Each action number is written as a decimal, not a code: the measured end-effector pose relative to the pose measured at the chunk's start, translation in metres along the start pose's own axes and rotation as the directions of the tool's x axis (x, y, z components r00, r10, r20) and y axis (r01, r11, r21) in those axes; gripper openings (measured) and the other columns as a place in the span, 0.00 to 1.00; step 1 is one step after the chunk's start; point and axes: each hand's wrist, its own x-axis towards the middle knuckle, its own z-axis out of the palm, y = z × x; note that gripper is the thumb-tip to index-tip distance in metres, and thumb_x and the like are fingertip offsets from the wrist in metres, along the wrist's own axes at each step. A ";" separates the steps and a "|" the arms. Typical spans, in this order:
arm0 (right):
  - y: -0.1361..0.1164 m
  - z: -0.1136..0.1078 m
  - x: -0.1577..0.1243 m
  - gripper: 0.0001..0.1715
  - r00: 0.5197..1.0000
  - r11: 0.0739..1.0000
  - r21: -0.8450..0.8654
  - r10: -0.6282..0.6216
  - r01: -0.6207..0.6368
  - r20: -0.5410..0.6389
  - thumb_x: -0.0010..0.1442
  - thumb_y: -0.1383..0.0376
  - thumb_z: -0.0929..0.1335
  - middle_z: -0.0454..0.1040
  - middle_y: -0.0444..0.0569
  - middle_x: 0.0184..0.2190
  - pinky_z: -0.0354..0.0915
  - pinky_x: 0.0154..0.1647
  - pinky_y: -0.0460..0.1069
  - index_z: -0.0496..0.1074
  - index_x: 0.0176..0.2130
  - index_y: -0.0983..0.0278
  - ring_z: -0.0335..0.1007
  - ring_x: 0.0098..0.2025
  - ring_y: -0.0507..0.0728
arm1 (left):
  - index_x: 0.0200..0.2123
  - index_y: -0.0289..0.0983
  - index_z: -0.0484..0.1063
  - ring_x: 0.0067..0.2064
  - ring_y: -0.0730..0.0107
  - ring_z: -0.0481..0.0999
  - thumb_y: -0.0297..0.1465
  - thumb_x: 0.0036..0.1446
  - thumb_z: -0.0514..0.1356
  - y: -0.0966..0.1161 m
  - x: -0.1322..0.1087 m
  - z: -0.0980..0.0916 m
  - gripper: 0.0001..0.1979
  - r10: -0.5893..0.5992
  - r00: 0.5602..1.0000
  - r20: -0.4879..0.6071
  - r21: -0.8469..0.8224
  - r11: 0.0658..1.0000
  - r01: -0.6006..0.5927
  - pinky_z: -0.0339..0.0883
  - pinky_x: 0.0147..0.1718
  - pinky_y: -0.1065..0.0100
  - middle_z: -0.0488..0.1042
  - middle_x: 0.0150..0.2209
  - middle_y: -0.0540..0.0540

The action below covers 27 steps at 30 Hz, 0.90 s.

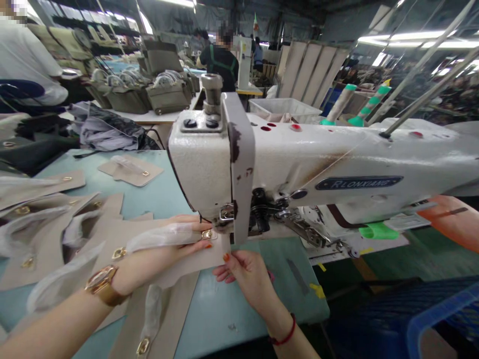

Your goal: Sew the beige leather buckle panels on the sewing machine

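Note:
A beige leather piece [187, 262] with a gold clasp [207, 234] and a clear plastic wrap lies under the head of a white sewing machine [299, 164]. My left hand [157, 262], with a gold watch on the wrist, lies on the piece with its fingers stretched flat toward the needle area. My right hand [243, 271] pinches the piece's right edge just below the presser foot [226, 214].
Several more beige pieces with gold clasps [56, 234] are piled on the teal table [224, 309] at the left. Finished bags [168, 94] stand on a far table. Other people work in the background. A blue crate [411, 319] sits at lower right.

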 end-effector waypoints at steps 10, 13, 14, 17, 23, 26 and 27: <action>0.015 0.008 0.003 0.30 0.990 0.993 0.031 -0.107 0.110 -0.092 0.62 0.49 0.64 0.77 0.54 0.22 0.67 0.24 0.41 0.75 0.24 0.71 0.73 0.22 0.50 | 0.48 0.42 0.73 0.46 0.61 0.73 0.42 0.62 0.53 0.008 -0.001 -0.005 0.17 -0.127 0.992 -0.012 0.024 0.992 0.128 0.67 0.48 0.63 0.76 0.46 0.46; 0.014 0.010 0.004 0.31 0.986 0.990 0.034 -0.129 0.134 -0.107 0.61 0.48 0.64 0.76 0.52 0.21 0.66 0.23 0.40 0.74 0.23 0.70 0.71 0.20 0.49 | 0.45 0.41 0.75 0.44 0.62 0.72 0.39 0.61 0.56 0.008 0.000 -0.004 0.14 -0.108 0.993 -0.044 0.045 0.993 0.110 0.66 0.47 0.65 0.77 0.42 0.47; 0.014 0.010 0.004 0.31 0.986 0.990 0.042 -0.127 0.133 -0.111 0.61 0.48 0.64 0.75 0.52 0.20 0.65 0.23 0.40 0.73 0.22 0.70 0.70 0.20 0.49 | 0.45 0.40 0.75 0.42 0.63 0.72 0.38 0.60 0.57 0.008 0.001 -0.003 0.13 -0.095 0.995 -0.039 0.048 0.994 0.097 0.65 0.47 0.65 0.77 0.41 0.47; 0.014 0.011 0.004 0.32 0.988 0.991 0.069 -0.105 0.114 -0.115 0.59 0.46 0.65 0.74 0.52 0.19 0.64 0.22 0.40 0.72 0.21 0.70 0.69 0.19 0.48 | 0.42 0.40 0.75 0.37 0.65 0.71 0.37 0.59 0.58 0.008 0.003 -0.002 0.11 -0.073 0.997 -0.023 0.046 0.996 0.074 0.64 0.45 0.67 0.76 0.36 0.48; 0.017 0.014 0.005 0.32 0.988 0.986 0.124 -0.100 0.114 -0.119 0.59 0.46 0.65 0.74 0.52 0.18 0.64 0.21 0.40 0.72 0.21 0.70 0.67 0.17 0.48 | 0.37 0.40 0.76 0.30 0.70 0.69 0.35 0.60 0.58 0.021 0.011 -0.011 0.08 -0.048 0.999 -0.014 0.018 0.999 0.048 0.63 0.36 0.73 0.73 0.30 0.52; 0.016 0.015 0.007 0.32 0.987 0.982 0.149 -0.098 0.117 -0.125 0.58 0.45 0.66 0.73 0.51 0.17 0.63 0.20 0.40 0.72 0.20 0.70 0.66 0.17 0.48 | 0.37 0.40 0.77 0.31 0.69 0.70 0.36 0.60 0.57 0.024 0.014 -0.015 0.10 -0.049 0.999 0.016 0.003 0.999 0.049 0.64 0.35 0.72 0.75 0.31 0.51; 0.016 0.015 0.008 0.33 0.988 0.981 0.152 -0.098 0.116 -0.123 0.58 0.45 0.66 0.73 0.51 0.17 0.63 0.20 0.40 0.72 0.20 0.70 0.66 0.16 0.47 | 0.37 0.40 0.77 0.31 0.68 0.71 0.37 0.60 0.56 0.023 0.014 -0.015 0.11 -0.055 0.998 0.031 -0.007 0.998 0.055 0.65 0.34 0.72 0.75 0.31 0.50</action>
